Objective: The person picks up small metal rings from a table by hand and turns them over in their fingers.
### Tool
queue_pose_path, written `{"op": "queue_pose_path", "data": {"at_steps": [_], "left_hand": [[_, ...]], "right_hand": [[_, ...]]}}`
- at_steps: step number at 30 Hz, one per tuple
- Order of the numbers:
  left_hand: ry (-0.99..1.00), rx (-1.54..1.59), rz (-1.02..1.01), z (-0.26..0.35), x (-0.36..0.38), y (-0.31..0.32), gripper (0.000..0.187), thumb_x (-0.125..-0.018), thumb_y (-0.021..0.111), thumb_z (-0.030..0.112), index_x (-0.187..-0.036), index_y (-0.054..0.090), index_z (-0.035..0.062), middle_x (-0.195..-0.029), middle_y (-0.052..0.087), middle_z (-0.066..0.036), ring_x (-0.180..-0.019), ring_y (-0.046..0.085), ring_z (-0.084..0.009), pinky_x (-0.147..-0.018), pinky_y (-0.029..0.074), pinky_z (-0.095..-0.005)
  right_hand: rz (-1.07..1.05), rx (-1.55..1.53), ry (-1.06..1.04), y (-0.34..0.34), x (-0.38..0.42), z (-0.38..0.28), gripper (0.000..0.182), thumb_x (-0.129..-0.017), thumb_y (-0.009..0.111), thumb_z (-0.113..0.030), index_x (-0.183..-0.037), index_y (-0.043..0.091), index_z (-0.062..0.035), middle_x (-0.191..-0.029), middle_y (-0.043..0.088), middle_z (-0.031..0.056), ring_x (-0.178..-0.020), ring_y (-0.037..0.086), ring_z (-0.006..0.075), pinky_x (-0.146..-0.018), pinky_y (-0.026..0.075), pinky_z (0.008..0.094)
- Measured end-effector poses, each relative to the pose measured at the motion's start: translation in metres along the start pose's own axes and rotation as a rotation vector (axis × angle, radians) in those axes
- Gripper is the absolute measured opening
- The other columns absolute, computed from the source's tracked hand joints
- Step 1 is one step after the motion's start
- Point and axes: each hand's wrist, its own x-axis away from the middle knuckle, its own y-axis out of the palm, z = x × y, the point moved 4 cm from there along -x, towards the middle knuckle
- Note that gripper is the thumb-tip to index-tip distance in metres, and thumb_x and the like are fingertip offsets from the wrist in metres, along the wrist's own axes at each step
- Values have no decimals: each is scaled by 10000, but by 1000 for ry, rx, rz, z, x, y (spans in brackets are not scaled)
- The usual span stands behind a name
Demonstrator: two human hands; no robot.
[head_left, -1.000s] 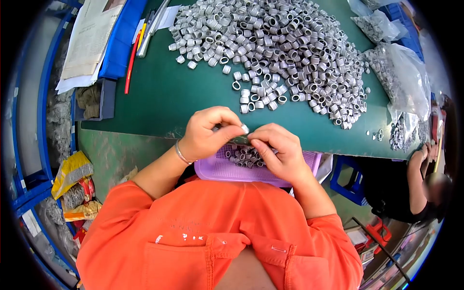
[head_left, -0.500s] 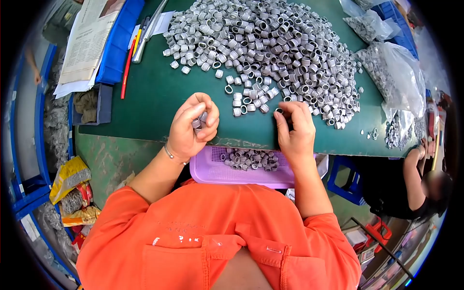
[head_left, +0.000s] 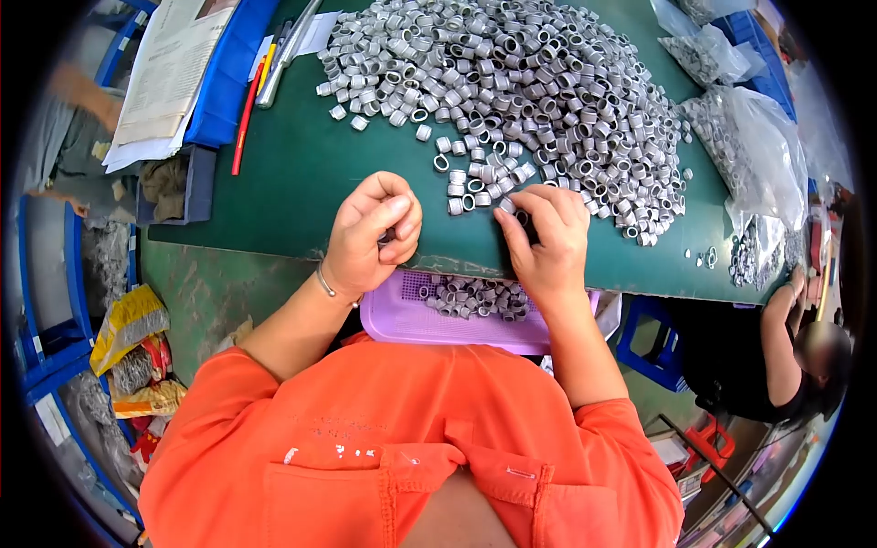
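Observation:
Small grey metal rings (head_left: pixel 548 82) lie in a large heap on the green table (head_left: pixel 274 201). My left hand (head_left: pixel 375 228) is curled closed over the table's front edge, with a bit of grey showing between its fingers. At the near side of the heap, my right hand (head_left: pixel 546 233) has thumb and fingers around a grey ring, just beside a few loose rings (head_left: pixel 475 187). Below the table edge, a purple basket (head_left: pixel 388 320) holds more rings.
Pens (head_left: pixel 247 119), papers (head_left: pixel 169 82) and a blue bin (head_left: pixel 224 100) are at the left. Bags of rings (head_left: pixel 740 137) lie at the right, near another person (head_left: pixel 776 356) and a blue stool (head_left: pixel 649 352). Another person's arm (head_left: pixel 87 96) shows at the far left.
My right hand has shifted slightly left to the loose rings. My left hand has closed more, hiding the rings seen in it before. Another person's arm has come closer at the upper left.

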Motion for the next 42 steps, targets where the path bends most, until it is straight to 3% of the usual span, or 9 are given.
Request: {"op": "queue_pose_path", "data": {"at_steps": [2, 4, 9, 20, 28, 30, 34, 37, 42], "left_hand": [[-1, -17, -36, -1, -1, 0, 56, -948, 429, 102, -943, 465, 60, -720, 445, -56, -433, 302, -58, -387, 246, -188], [-3, -29, -34, -2, -2, 1, 53, -948, 430, 100, -946, 464, 60, -720, 445, -58, -434, 304, -59, -388, 247, -187], [-11, -57, -48, -1, -3, 1, 48, -946, 437, 100, -953, 460, 58, -718, 445, -60, -434, 305, -59, -391, 252, -188], [-47, -74, -61, -2, -4, 0, 58, -944, 451, 108, -965, 469, 56, -709, 445, -57, -429, 301, -52, -387, 249, -190], [-54, -77, -47, -1, -4, 1, 62, -943, 452, 110, -941, 455, 49, -708, 442, -56, -430, 302, -54, -387, 249, -190], [-48, -86, -48, 0, -4, 1, 64, -943, 453, 111, -936, 452, 47, -708, 441, -57, -430, 302, -54, -387, 249, -191], [-46, -62, -53, -1, -5, 1, 67, -943, 455, 111, -936, 452, 45, -706, 440, -56, -432, 303, -54, -387, 248, -190], [-40, -33, -59, -1, -4, 0, 57, -944, 460, 97, -951, 463, 40, -712, 463, -59, -437, 319, -48, -391, 266, -186], [-36, -37, -51, 0, -4, 0, 55, -943, 457, 99, -945, 461, 44, -703, 445, -57, -434, 302, -52, -383, 251, -187]], "right_hand": [[7, -57, -21, -2, 5, -1, 264, -680, 738, -30, -913, 614, -52, -887, 610, 63, -827, 564, 234, -742, 420, 326], [12, -444, 356, -1, 14, 6, 319, -687, 703, 51, -970, 596, -50, -897, 614, 57, -814, 572, 170, -707, 436, 266], [-18, -625, 359, -8, 15, 7, 477, -686, 674, 129, -1132, 602, -22, -945, 585, 37, -754, 528, 98, -647, 439, 215], [-116, -1563, 941, -3, 35, 16, 245, -811, 599, 107, -1050, 596, 54, -1021, 644, 183, -875, 661, 224, -746, 562, 301], [-122, -1480, 835, -8, 34, 13, 217, -806, 590, 117, -1009, 626, 50, -1020, 640, 181, -902, 647, 221, -763, 548, 290], [-310, -1157, 391, -20, 29, 8, 197, -767, 593, 123, -927, 666, 33, -1030, 643, 165, -921, 631, 209, -784, 522, 290], [-370, -775, 105, -27, 21, 0, 207, -707, 624, 86, -894, 667, 9, -944, 633, 130, -833, 610, 226, -724, 496, 307], [-133, -136, 235, -16, 9, 1, 260, -713, 695, 19, -963, 628, -8, -874, 562, 117, -794, 574, 267, -674, 472, 321], [-181, -725, 582, -3, 18, 18, 177, -793, 632, 77, -961, 615, 25, -950, 624, 95, -797, 629, 156, -698, 523, 246]]}}
